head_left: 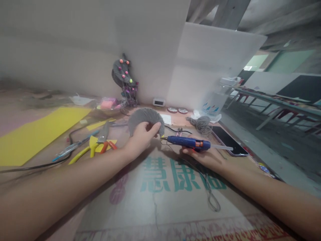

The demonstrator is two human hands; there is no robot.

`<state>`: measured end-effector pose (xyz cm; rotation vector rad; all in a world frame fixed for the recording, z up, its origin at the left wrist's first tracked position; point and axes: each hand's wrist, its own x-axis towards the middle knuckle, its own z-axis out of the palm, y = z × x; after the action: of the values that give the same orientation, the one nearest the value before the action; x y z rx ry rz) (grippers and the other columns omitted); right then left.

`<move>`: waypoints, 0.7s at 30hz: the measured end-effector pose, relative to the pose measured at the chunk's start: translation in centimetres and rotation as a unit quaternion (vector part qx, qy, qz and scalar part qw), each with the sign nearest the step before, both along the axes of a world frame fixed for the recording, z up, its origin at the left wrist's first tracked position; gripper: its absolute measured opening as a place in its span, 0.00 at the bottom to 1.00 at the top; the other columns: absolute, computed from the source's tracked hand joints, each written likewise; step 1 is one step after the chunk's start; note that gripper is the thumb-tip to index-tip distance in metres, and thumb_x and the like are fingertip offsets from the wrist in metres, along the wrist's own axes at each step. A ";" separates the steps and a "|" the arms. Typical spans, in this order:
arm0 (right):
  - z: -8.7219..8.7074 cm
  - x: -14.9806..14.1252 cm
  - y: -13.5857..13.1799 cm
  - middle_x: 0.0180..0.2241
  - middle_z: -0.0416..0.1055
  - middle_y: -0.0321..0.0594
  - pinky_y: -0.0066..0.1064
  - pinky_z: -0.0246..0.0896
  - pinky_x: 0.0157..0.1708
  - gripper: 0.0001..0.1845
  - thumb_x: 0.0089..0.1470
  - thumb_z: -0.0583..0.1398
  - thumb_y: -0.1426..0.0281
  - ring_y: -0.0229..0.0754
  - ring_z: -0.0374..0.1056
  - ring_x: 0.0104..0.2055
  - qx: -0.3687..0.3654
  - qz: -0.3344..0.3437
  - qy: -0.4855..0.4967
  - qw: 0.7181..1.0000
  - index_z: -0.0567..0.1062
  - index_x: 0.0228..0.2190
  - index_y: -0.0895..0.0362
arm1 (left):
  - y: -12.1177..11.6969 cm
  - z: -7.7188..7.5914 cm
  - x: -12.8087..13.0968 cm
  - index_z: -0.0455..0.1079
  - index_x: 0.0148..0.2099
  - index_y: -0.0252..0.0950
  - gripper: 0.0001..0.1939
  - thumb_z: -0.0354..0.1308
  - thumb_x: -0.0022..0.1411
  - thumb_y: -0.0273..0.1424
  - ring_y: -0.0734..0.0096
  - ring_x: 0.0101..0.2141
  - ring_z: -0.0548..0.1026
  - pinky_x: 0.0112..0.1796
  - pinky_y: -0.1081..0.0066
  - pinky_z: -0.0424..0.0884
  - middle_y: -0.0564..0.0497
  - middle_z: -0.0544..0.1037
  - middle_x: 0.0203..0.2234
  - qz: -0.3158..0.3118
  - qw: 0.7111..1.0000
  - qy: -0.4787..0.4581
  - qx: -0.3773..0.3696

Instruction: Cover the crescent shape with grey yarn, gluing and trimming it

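My left hand (143, 135) grips a grey crescent wrapped in yarn (142, 116), thumb on its near side. In my right hand (198, 152) is a blue hot glue gun (187, 142), held sideways with a clear glue stick (222, 147) poking out of its back. The gun's nozzle points left at the crescent's right tip, very close to it; whether they touch I cannot tell. A small bit of yellow shows at that tip. Loose grey yarn (212, 197) trails below the gun onto the printed board (120, 214).
Yellow-handled pliers (86, 150) and scissors with orange handles (106, 145) lie left, beside a yellow sheet (45, 134). A grey yarn bundle (202, 124) and a phone (229, 140) lie right. A decorated grey crescent (120, 73) leans on the wall behind.
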<state>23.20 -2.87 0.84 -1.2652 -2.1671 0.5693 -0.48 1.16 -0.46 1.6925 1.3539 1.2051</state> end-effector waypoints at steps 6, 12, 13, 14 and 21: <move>-0.4 0.1 0.2 0.28 0.72 0.39 0.40 0.68 0.31 0.10 0.50 0.61 0.59 0.48 0.70 0.30 -0.002 -0.010 0.017 1.000 0.69 0.29 0.52 | 0.1 0.0 0.1 0.69 0.27 0.35 0.21 0.53 0.61 0.48 0.67 0.26 0.74 0.30 0.70 0.66 0.49 0.77 0.23 -0.001 1.000 0.000 -0.003; -0.1 -0.1 0.3 0.26 0.70 0.37 0.40 0.68 0.30 0.09 0.50 0.59 0.59 0.47 0.69 0.29 0.007 -0.017 -0.003 1.000 0.68 0.28 0.51 | -0.1 0.1 0.1 0.68 0.26 0.35 0.20 0.53 0.61 0.46 0.68 0.26 0.73 0.30 0.71 0.66 0.50 0.77 0.22 -0.005 1.000 -0.002 0.007; 0.0 -0.1 0.2 0.25 0.70 0.37 0.40 0.69 0.30 0.09 0.50 0.59 0.59 0.48 0.69 0.29 0.006 -0.022 -0.009 1.000 0.68 0.28 0.51 | -0.1 0.1 0.1 0.68 0.27 0.35 0.21 0.53 0.62 0.46 0.68 0.26 0.73 0.31 0.71 0.66 0.50 0.77 0.23 -0.005 1.000 0.001 0.008; 0.1 -0.2 0.2 0.26 0.71 0.38 0.41 0.69 0.30 0.10 0.49 0.59 0.58 0.49 0.69 0.29 0.004 -0.026 -0.017 0.999 0.68 0.28 0.51 | -0.1 0.1 0.1 0.69 0.27 0.35 0.20 0.53 0.62 0.46 0.68 0.26 0.73 0.31 0.71 0.66 0.50 0.77 0.23 -0.006 1.000 0.002 0.008; -0.3 0.3 0.4 0.27 0.73 0.39 0.44 0.70 0.32 0.13 0.49 0.60 0.55 0.52 0.71 0.30 0.006 -0.038 -0.027 0.999 0.71 0.29 0.50 | -0.3 0.4 0.2 0.68 0.26 0.35 0.19 0.54 0.62 0.44 0.69 0.26 0.74 0.31 0.71 0.67 0.49 0.77 0.23 -0.011 1.000 -0.011 0.000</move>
<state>23.46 -2.49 0.53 -1.3658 -2.1511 0.4969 -0.25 0.91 -0.09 1.6840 1.3192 1.2080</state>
